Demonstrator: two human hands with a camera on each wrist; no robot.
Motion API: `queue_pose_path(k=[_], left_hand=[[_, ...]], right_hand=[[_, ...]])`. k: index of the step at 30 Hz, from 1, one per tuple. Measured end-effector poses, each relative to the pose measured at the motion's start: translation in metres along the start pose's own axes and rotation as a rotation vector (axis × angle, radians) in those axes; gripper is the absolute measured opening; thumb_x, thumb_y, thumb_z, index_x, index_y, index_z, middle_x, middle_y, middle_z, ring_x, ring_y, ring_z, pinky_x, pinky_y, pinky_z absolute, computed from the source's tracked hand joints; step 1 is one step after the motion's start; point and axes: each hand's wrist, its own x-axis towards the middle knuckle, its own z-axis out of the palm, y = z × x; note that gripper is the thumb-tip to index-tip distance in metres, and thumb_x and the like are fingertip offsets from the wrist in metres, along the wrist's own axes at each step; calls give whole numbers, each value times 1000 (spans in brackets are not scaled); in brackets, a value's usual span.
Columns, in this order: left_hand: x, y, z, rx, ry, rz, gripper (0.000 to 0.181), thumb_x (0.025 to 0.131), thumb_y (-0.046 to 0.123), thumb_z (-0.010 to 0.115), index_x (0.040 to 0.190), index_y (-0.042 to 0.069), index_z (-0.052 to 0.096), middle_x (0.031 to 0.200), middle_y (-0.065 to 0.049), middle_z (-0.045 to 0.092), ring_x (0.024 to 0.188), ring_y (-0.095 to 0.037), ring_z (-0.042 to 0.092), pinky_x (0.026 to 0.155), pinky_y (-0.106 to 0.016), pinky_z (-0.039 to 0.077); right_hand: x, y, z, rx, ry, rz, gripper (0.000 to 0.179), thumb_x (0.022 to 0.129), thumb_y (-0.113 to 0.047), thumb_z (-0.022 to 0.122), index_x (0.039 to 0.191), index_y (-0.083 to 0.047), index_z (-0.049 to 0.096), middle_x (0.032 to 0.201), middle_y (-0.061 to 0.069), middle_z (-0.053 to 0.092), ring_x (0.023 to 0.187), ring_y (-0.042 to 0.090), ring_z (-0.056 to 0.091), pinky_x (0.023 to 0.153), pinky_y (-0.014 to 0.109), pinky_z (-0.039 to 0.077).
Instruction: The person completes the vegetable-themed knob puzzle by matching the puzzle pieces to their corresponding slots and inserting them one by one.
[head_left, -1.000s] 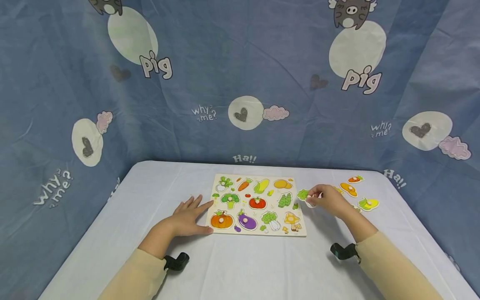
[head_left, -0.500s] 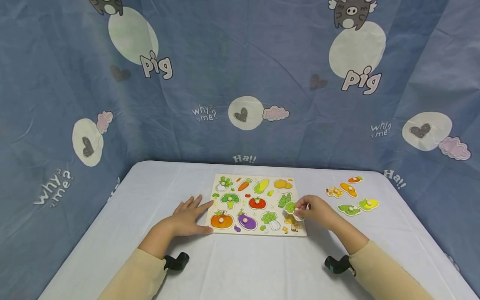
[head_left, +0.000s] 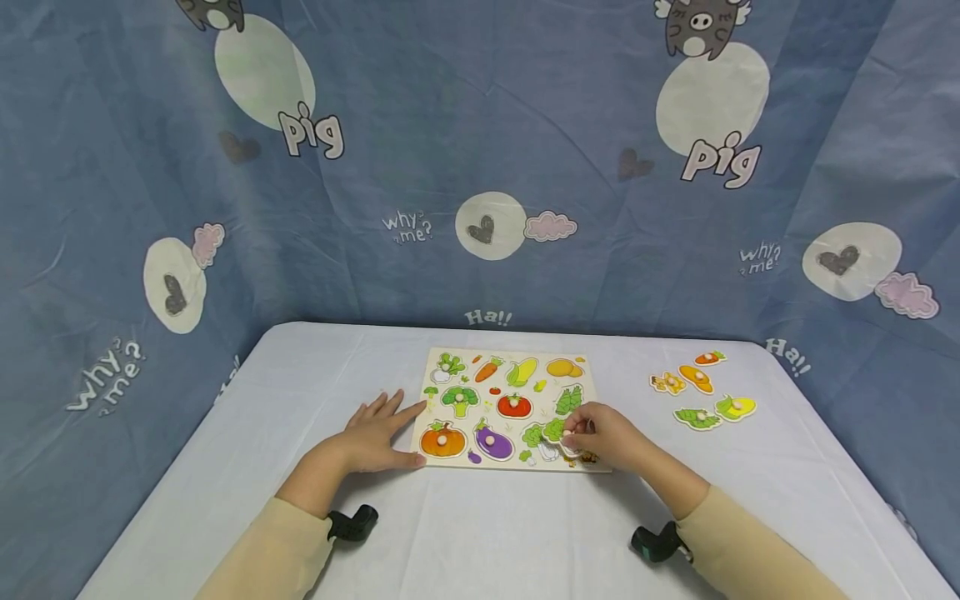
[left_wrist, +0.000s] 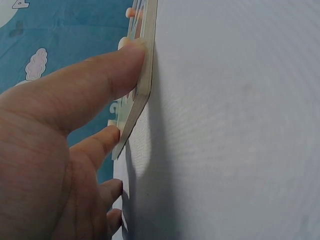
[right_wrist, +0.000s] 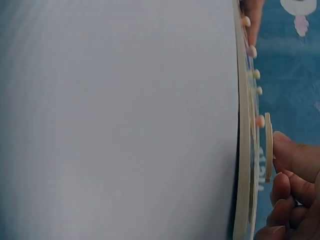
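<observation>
A wooden vegetable puzzle board (head_left: 465,460) lies on the table, with knobbed pieces such as the pumpkin (head_left: 433,446), eggplant (head_left: 491,446), tomato (head_left: 510,408) and broccoli (head_left: 459,403) set in it. My left hand (head_left: 375,437) spreads its fingers at the board's left edge, thumb and a fingertip resting on the rim. Between thumb and fingers, my right hand (head_left: 611,437) pinches a bok choy puzzle piece (head_left: 553,431) by its knob. In the right wrist view the piece (right_wrist: 269,147) is held just over the board, overlapping the printed bok choy slot in the head view.
Right of the board lie several loose pieces: a carrot (head_left: 709,358), a potato (head_left: 696,379), a mushroom (head_left: 667,383), a corn (head_left: 735,407) and a green leafy piece (head_left: 697,418). Behind the white table (head_left: 465,542) hangs a blue patterned cloth (head_left: 375,275).
My right hand has carried the bok choy piece leftward and nearer to me, from beside the board's right edge to over its lower right part. The left hand stays put.
</observation>
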Motion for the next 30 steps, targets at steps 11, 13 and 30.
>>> queue_pose_path(k=[11,13,30], left_hand=[[0,0,0,12,3,-6,96,80,61,73,157,20,35,164,-24,16,149,-49,7,118,-66,6],[0,1,0,14,3,-5,96,80,61,73,157,20,35,164,-24,16,149,-49,7,118,-66,6],[0,1,0,4,-2,-11,96,80,61,73,158,20,34,164,-24,15,150,-49,6,118,-65,5]], right_hand=[[9,-11,15,-19,-23,-23,12,89,-15,77,85,-12,66,76,-2,52,72,14,48,62,25,40],[10,-12,18,-25,-20,-22,13,88,-15,78,85,-12,66,75,-2,52,72,14,48,62,25,40],[17,-21,25,-47,-46,78,14,87,-16,79,85,-13,66,76,-1,53,73,13,49,66,28,40]])
